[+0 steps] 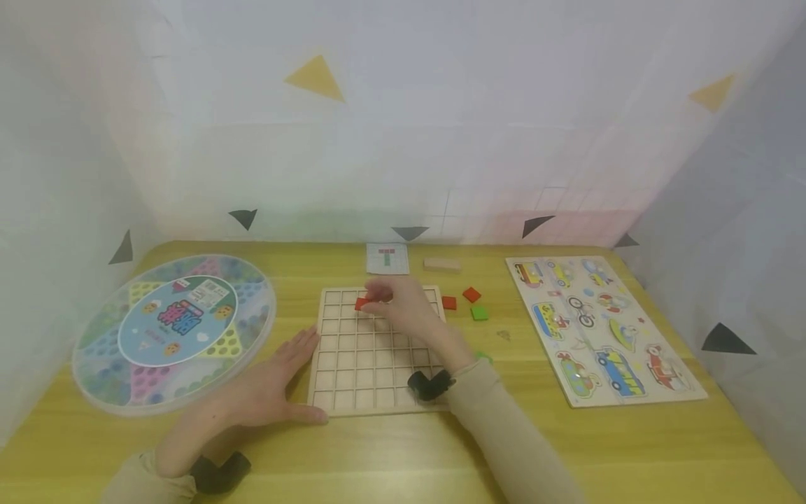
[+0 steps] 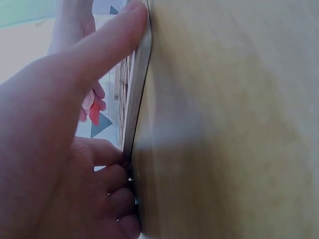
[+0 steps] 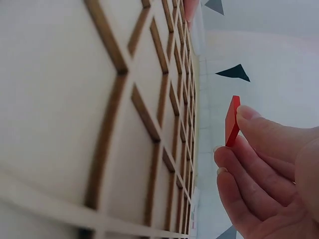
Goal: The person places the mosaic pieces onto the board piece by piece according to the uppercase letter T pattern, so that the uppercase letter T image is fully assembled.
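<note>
My right hand (image 1: 406, 308) pinches a red square tile (image 3: 233, 122) between thumb and fingertips. It holds the tile above the far rows of a wooden grid board (image 1: 346, 381), and in the right wrist view the tile is apart from the board. My left hand (image 1: 271, 381) rests at the board's left side, thumb along the near edge and fingers by the left edge. In the left wrist view the thumb (image 2: 107, 42) touches the board's rim. Behind the board lies a small card (image 1: 376, 264) printed with a red and green T on a grid.
Right of the board lie red tiles (image 1: 471, 295) and green tiles (image 1: 479, 313), one partly hidden by the right wrist. A wooden block (image 1: 442, 264) lies beside the card. A round game board (image 1: 141, 308) is at left, a picture puzzle (image 1: 604, 336) at right.
</note>
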`<state>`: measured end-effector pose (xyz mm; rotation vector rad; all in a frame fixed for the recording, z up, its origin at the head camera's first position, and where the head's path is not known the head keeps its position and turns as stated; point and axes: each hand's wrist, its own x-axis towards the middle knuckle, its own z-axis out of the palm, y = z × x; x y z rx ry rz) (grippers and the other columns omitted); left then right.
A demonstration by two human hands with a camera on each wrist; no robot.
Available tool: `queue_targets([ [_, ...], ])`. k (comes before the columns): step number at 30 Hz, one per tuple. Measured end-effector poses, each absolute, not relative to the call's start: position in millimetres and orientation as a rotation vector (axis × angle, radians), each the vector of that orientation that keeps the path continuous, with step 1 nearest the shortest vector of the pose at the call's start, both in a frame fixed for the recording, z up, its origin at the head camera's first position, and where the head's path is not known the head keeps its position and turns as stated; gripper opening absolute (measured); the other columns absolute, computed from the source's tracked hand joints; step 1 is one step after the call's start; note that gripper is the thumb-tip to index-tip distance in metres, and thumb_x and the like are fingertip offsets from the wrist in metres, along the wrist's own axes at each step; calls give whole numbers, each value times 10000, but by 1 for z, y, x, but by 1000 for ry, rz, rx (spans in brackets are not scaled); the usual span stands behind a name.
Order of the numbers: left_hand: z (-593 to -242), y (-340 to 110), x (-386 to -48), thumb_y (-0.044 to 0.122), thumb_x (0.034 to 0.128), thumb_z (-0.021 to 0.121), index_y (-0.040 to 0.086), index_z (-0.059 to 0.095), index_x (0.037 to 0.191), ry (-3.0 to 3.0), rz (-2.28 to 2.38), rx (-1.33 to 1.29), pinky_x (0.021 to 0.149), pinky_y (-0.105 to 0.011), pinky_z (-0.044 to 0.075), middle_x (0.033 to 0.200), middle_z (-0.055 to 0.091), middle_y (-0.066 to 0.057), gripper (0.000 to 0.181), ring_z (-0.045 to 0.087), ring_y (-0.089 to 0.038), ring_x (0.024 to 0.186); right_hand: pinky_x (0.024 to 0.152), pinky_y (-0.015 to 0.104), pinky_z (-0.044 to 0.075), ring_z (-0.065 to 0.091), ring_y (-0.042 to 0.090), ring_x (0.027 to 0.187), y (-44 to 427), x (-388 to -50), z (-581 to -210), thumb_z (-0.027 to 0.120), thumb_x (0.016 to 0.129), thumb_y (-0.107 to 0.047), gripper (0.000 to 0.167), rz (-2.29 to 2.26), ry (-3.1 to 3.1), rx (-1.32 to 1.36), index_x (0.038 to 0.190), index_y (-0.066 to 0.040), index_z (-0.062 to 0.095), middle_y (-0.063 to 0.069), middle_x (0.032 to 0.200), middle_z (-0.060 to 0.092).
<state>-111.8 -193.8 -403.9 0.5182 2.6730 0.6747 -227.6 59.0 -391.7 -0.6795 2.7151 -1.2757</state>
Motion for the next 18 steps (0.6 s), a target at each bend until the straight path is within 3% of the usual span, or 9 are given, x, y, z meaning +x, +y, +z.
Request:
queue_targets([
  [18,-401,-194,-112,768,707,701,149,73,1621,2674,676,529,1210,-609,183,1691,38,-100,1270,92,-410,1529,914,358,563,685,164,976,57,-230,-401,778,880,-195,393,-1264,2717,-642,1235,-57,683,1,1043,746],
])
